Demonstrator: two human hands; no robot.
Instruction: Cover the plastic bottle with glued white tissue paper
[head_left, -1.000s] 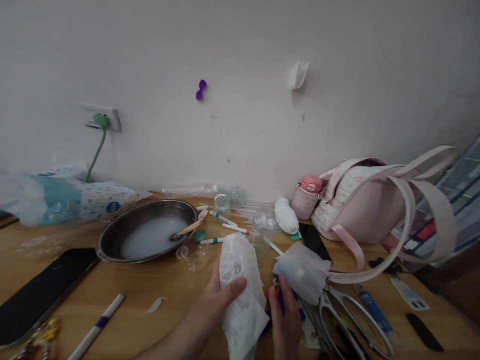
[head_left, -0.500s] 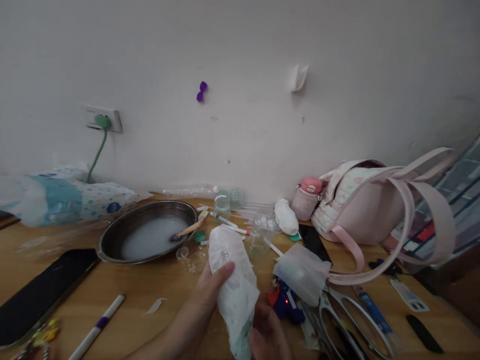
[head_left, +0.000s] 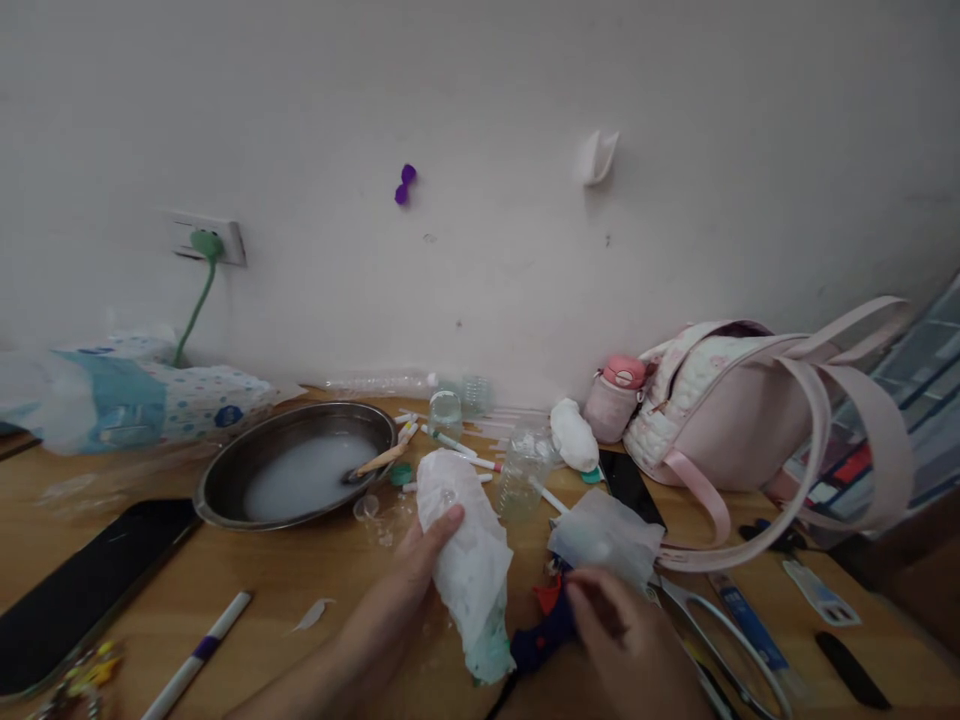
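Left hand gripping white paper bundle above table; right hand pinching blue tool just beside bundle's green end. Risks: swinging tool knocking bundle, thin paper tearing; cord snagging.

Pink bag; green plug

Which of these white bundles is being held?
The longer bundle, greenish at its near end, in the left hand; the shorter bundle lies beside the pink bottle.

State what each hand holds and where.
Left hand holds the white bundle by its left side; right hand is at the blue tool, grip unclear.
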